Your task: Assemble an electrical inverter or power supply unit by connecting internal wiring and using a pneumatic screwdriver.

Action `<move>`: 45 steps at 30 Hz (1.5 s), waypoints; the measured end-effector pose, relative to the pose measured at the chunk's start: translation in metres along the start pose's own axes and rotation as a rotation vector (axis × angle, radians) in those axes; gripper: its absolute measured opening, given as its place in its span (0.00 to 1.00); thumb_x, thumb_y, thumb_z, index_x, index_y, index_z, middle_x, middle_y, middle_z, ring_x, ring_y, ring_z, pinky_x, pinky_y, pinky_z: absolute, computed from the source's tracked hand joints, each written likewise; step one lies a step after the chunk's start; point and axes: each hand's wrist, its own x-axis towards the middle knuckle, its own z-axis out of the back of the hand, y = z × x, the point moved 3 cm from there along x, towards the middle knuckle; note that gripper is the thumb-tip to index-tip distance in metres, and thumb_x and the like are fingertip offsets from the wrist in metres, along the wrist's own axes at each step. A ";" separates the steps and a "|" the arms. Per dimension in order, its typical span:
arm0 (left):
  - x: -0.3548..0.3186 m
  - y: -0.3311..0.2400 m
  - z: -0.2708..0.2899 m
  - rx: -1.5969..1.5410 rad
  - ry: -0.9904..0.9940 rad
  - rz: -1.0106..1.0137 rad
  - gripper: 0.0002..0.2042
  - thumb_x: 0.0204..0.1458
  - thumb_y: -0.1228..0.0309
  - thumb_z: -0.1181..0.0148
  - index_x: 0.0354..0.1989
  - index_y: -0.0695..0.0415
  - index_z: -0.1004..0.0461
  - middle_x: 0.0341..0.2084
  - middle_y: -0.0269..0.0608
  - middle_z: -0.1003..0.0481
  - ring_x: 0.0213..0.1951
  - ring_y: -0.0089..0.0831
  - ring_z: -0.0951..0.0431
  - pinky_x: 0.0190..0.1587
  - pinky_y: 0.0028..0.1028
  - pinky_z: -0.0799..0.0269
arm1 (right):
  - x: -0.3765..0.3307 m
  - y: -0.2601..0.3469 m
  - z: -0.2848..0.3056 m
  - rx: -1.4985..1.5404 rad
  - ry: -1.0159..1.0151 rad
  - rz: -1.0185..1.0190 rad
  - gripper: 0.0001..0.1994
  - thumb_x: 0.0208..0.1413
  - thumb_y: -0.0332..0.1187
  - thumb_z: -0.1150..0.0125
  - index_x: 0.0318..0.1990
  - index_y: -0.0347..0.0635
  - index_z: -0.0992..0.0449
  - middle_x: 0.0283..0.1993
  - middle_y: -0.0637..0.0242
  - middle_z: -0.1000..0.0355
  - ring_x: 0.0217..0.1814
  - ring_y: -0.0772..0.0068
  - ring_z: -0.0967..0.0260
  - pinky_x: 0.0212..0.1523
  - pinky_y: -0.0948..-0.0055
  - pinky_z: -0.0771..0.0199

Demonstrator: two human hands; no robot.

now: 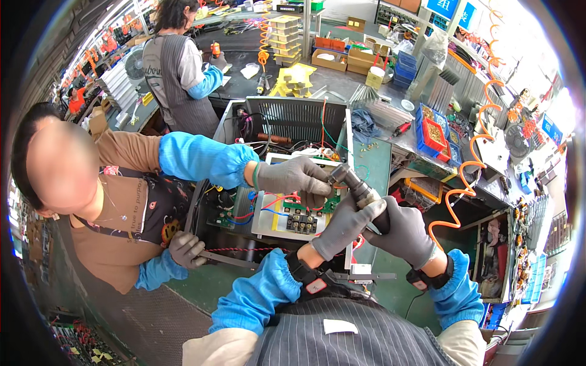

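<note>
My gloved left hand (347,227) is closed around the body of a black air tool (359,185) with an angled head. Lower down, my gloved right hand (403,230) wraps the tool's handle. The tool is tilted above the right side of an opened metal-cased electrical unit (349,131). Inside the unit are a white-framed module with a black terminal block (301,224), green circuit boards, and red and blue wires. A co-worker's gloved hand (293,178) reaches over the module, its fingertips close to the tool's head; whether they touch it I cannot tell.
The co-worker stands at left, other gloved hand (187,249) by a dark metal strip (231,260). An orange coiled hose (469,190) hangs down toward my right hand. Blue and red parts bins (434,133) sit on the right bench. Another person (183,73) works farther back.
</note>
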 end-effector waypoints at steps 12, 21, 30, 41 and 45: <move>0.003 0.004 0.003 -0.036 -0.022 0.033 0.09 0.63 0.66 0.35 0.43 0.55 0.28 0.36 0.24 0.28 0.39 0.14 0.29 0.43 0.22 0.31 | 0.003 -0.004 -0.002 -0.016 0.076 -0.040 0.30 0.48 0.53 0.24 0.47 0.40 0.31 0.23 0.57 0.26 0.26 0.47 0.23 0.27 0.53 0.25; 0.000 -0.006 -0.001 -0.013 -0.036 -0.002 0.09 0.64 0.67 0.35 0.35 0.54 0.29 0.29 0.22 0.31 0.33 0.12 0.33 0.38 0.22 0.33 | 0.004 -0.001 -0.001 -0.006 0.079 -0.034 0.32 0.46 0.52 0.23 0.49 0.40 0.31 0.25 0.56 0.24 0.28 0.45 0.22 0.28 0.52 0.24; 0.000 0.002 0.005 0.015 -0.016 0.033 0.12 0.63 0.64 0.35 0.47 0.58 0.27 0.39 0.27 0.25 0.42 0.16 0.26 0.47 0.24 0.29 | 0.003 -0.002 -0.003 -0.010 0.064 -0.023 0.32 0.46 0.52 0.23 0.49 0.40 0.31 0.25 0.57 0.25 0.27 0.46 0.22 0.28 0.53 0.23; -0.005 0.002 0.018 0.020 -0.085 0.006 0.14 0.61 0.62 0.32 0.45 0.57 0.26 0.36 0.27 0.25 0.38 0.15 0.27 0.41 0.24 0.28 | 0.010 0.006 -0.009 -0.023 0.083 -0.023 0.30 0.46 0.52 0.23 0.43 0.40 0.33 0.25 0.55 0.25 0.27 0.43 0.23 0.27 0.52 0.24; -0.005 0.005 0.022 0.064 -0.038 0.032 0.12 0.63 0.62 0.36 0.46 0.57 0.24 0.38 0.26 0.25 0.40 0.15 0.27 0.44 0.24 0.30 | 0.011 0.004 -0.015 -0.019 0.105 -0.033 0.30 0.46 0.53 0.23 0.43 0.40 0.33 0.25 0.54 0.25 0.27 0.42 0.23 0.28 0.51 0.24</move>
